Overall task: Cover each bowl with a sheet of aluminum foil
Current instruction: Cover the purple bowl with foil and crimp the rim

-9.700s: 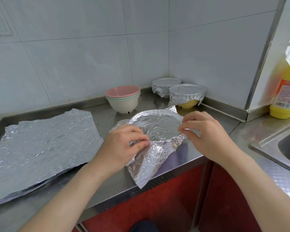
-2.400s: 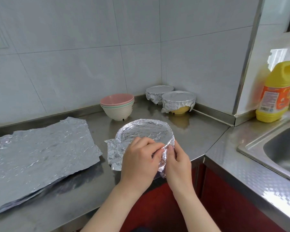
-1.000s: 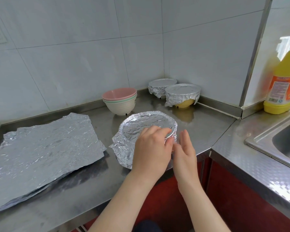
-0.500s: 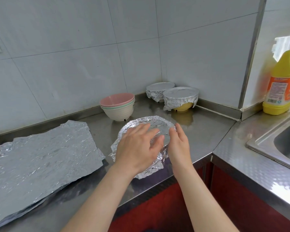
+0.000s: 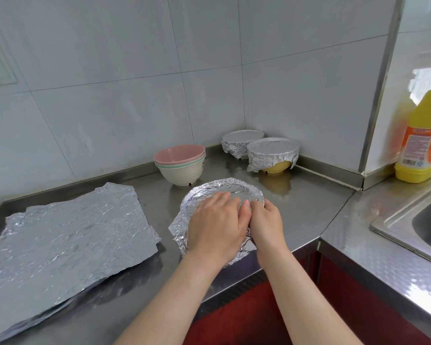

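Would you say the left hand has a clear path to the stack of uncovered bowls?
Probably yes: the left hand rests flat on the foil-covered bowl, with only counter between it and the stack.

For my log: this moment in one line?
left hand: flat on foiled bowl | right hand: curls over rim | covered bowls: two | stacked bowls: bare
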`<state>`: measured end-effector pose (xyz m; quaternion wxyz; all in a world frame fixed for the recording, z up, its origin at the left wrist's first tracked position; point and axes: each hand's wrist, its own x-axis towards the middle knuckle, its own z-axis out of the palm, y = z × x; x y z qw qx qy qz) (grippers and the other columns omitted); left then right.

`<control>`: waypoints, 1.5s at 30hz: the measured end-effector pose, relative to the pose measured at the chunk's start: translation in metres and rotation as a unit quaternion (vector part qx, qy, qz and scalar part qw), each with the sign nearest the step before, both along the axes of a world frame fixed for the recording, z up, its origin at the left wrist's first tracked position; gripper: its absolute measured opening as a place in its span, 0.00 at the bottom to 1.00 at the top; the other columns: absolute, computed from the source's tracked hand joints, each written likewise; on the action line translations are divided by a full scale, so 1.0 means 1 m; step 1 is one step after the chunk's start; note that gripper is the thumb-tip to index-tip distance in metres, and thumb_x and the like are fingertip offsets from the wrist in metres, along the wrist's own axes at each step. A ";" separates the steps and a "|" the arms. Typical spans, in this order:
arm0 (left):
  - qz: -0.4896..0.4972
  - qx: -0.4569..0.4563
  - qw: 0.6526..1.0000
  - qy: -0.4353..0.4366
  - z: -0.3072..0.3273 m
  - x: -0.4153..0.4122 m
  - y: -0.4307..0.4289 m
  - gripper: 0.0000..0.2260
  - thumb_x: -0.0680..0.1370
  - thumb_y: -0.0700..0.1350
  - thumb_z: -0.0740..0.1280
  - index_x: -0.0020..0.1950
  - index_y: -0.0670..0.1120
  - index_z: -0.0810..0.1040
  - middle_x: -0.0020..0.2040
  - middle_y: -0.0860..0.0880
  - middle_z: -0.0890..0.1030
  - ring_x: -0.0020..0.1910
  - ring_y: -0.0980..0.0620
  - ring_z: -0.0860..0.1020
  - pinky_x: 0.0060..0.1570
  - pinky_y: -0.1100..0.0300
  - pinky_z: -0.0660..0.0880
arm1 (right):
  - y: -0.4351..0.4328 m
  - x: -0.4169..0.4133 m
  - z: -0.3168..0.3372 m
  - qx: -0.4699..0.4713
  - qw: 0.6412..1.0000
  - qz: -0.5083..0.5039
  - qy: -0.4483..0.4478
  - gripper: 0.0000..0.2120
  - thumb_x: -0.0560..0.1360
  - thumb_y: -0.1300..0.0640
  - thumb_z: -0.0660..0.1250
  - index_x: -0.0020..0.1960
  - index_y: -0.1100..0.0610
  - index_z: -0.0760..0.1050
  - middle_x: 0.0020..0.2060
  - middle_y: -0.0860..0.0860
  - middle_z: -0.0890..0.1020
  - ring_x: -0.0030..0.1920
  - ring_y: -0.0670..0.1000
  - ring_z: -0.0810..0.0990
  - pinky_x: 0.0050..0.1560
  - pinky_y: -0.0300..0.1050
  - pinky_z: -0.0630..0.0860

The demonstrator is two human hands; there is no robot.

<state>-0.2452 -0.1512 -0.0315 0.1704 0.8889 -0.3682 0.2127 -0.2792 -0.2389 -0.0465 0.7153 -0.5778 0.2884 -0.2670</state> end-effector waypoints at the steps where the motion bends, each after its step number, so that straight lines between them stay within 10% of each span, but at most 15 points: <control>1: 0.002 -0.004 1.000 0.006 0.000 0.000 -0.001 0.30 0.79 0.58 0.41 0.50 0.47 0.80 0.60 0.47 0.80 0.67 0.48 0.72 0.68 0.55 0.65 | 0.001 -0.001 0.001 0.004 1.000 -0.007 -0.009 0.07 0.74 0.57 0.56 0.49 0.58 0.71 0.45 0.52 0.76 0.46 0.52 0.73 0.48 0.48 0.71; 5: -0.010 -0.018 1.000 0.015 0.004 -0.004 -0.001 0.23 0.82 0.55 0.46 0.47 0.46 0.78 0.56 0.48 0.81 0.63 0.49 0.74 0.64 0.57 0.67 | 0.003 -0.003 0.006 0.025 1.000 -0.009 -0.015 0.07 0.76 0.58 0.57 0.47 0.56 0.73 0.44 0.53 0.78 0.46 0.53 0.76 0.48 0.49 0.73; 11: -0.017 -0.031 0.996 0.080 0.041 0.025 0.019 0.16 0.82 0.46 0.56 0.67 0.49 0.76 0.72 0.51 0.70 0.72 0.52 0.64 0.69 0.60 0.59 | -0.010 -0.013 0.015 -0.049 0.998 0.025 0.015 0.23 0.82 0.54 0.55 0.76 0.58 0.60 0.74 0.50 0.65 0.70 0.49 0.67 0.67 0.45 0.62; 12: 0.012 -0.012 0.995 0.102 0.046 0.035 0.023 0.16 0.81 0.45 0.57 0.68 0.49 0.75 0.73 0.50 0.69 0.72 0.51 0.65 0.68 0.59 0.61 | -0.011 -0.016 0.016 -0.061 0.998 0.026 0.013 0.21 0.83 0.55 0.54 0.74 0.60 0.63 0.72 0.53 0.68 0.55 0.44 0.68 0.66 0.46 0.65; 13: 0.041 0.006 0.991 0.130 0.049 0.043 0.025 0.16 0.81 0.44 0.58 0.67 0.48 0.75 0.71 0.49 0.71 0.69 0.49 0.68 0.66 0.58 0.64 | -0.010 -0.017 0.018 -0.068 0.997 0.025 0.018 0.19 0.83 0.57 0.54 0.72 0.61 0.66 0.68 0.54 0.71 0.68 0.50 0.58 0.65 0.48 0.67; 15: 0.079 0.004 0.979 0.187 0.047 0.048 0.028 0.13 0.79 0.42 0.60 0.61 0.46 0.78 0.62 0.45 0.79 0.60 0.45 0.76 0.57 0.54 0.72 | -0.007 -0.016 0.020 -0.072 0.997 0.029 0.029 0.15 0.82 0.58 0.54 0.66 0.60 0.71 0.58 0.57 0.78 0.57 0.56 0.77 0.57 0.52 0.74; 18: 0.097 -0.021 0.977 0.189 0.041 0.045 0.035 0.10 0.77 0.41 0.61 0.53 0.47 0.80 0.49 0.46 0.83 0.47 0.47 0.80 0.48 0.55 0.75 | -0.011 -0.012 0.020 -0.075 0.995 0.052 0.034 0.13 0.81 0.59 0.53 0.58 0.60 0.75 0.30 0.54 0.70 0.24 0.47 0.68 0.23 0.38 0.67; 23: 0.133 -0.022 0.985 0.105 0.045 0.043 0.061 0.13 0.77 0.43 0.62 0.59 0.54 0.80 0.55 0.55 0.82 0.54 0.52 0.78 0.52 0.58 0.71 | -0.043 -0.017 0.035 -0.196 0.955 0.154 0.161 0.10 0.81 0.53 0.57 0.46 0.56 0.73 0.30 0.51 0.66 0.23 0.45 0.62 0.29 0.40 0.62; 26: 0.092 -0.041 0.985 0.144 0.043 0.055 0.062 0.13 0.78 0.45 0.63 0.60 0.55 0.79 0.57 0.56 0.80 0.52 0.54 0.77 0.50 0.62 0.72 | -0.051 -0.015 0.047 -0.245 0.936 0.171 0.184 0.10 0.81 0.49 0.60 0.57 0.52 0.75 0.46 0.54 0.81 0.46 0.53 0.79 0.53 0.47 0.72; 29: -0.022 -0.100 0.949 0.299 0.035 0.060 0.049 0.17 0.81 0.44 0.62 0.70 0.50 0.73 0.63 0.54 0.77 0.55 0.54 0.75 0.47 0.76 0.67 | -0.044 -0.008 0.050 -0.270 0.927 0.181 0.185 0.19 0.83 0.49 0.57 0.68 0.58 0.71 0.67 0.57 0.74 0.66 0.57 0.72 0.63 0.48 0.66; 33: -0.047 -0.106 0.942 0.315 0.027 0.063 0.042 0.17 0.83 0.45 0.57 0.71 0.47 0.71 0.71 0.53 0.71 0.70 0.57 0.67 0.64 0.69 0.58 | -0.039 0.002 0.038 -0.285 0.928 0.175 0.161 0.21 0.84 0.53 0.52 0.63 0.70 0.72 0.31 0.57 0.70 0.29 0.50 0.68 0.36 0.43 0.65; 37: -0.026 -0.092 0.950 0.296 0.025 0.063 0.042 0.17 0.83 0.46 0.56 0.72 0.49 0.70 0.64 0.51 0.78 0.62 0.54 0.74 0.54 0.68 0.62 | -0.040 0.006 0.033 -0.270 0.936 0.161 0.155 0.22 0.84 0.57 0.52 0.34 0.61 0.71 0.25 0.53 0.69 0.22 0.47 0.64 0.26 0.38 0.65; 45: -0.014 -0.115 0.948 0.296 0.019 0.064 0.043 0.18 0.81 0.44 0.60 0.72 0.50 0.71 0.66 0.49 0.77 0.63 0.48 0.76 0.62 0.60 0.69 | -0.038 0.007 0.033 -0.278 0.935 0.155 0.156 0.21 0.82 0.60 0.53 0.30 0.59 0.65 0.22 0.53 0.70 0.19 0.47 0.66 0.23 0.35 0.65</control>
